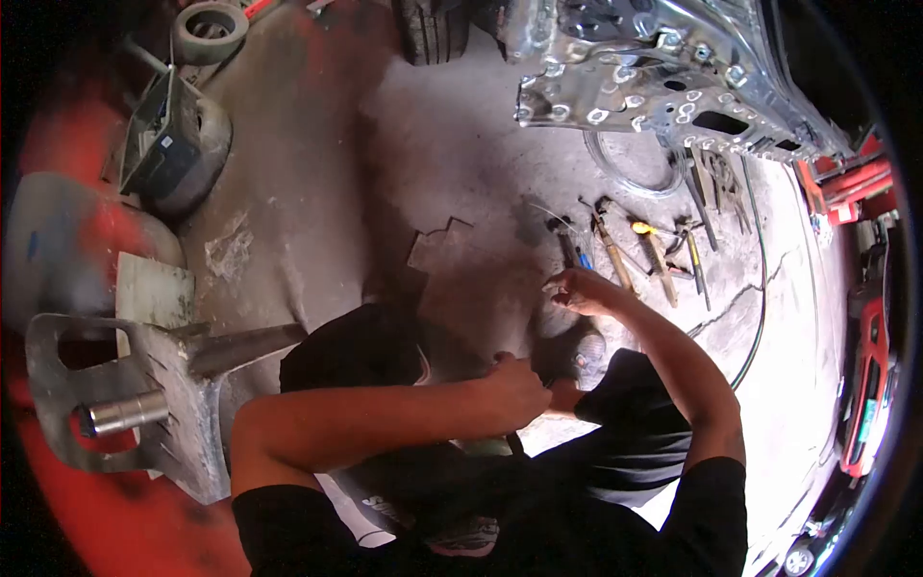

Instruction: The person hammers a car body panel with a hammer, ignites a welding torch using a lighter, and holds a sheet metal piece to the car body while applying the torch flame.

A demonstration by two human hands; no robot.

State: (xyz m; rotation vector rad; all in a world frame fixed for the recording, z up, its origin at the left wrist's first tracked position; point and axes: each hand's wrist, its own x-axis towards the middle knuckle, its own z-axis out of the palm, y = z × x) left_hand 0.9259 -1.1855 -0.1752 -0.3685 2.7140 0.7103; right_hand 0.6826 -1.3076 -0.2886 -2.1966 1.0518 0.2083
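Observation:
My left hand [519,392] is closed in front of my body, above my legs; what it may hold is hidden. Further forward and to the right, my right hand [575,290] has its fingers curled together, and anything between them is too small to make out. It is nearest to the tools on the floor. Among them are a wooden-handled tool [613,252], a yellow-headed hammer [658,262] and another hammer [696,262]. A blue-handled tool [583,258] shows just beyond the right hand's fingers.
A bare metal vehicle frame [625,91] overhangs the upper right, above a coil of wire [635,183]. A hose [762,288] runs down the right side. At left are a worn plastic chair [192,404], a black bin [165,144] and a round ring [210,48].

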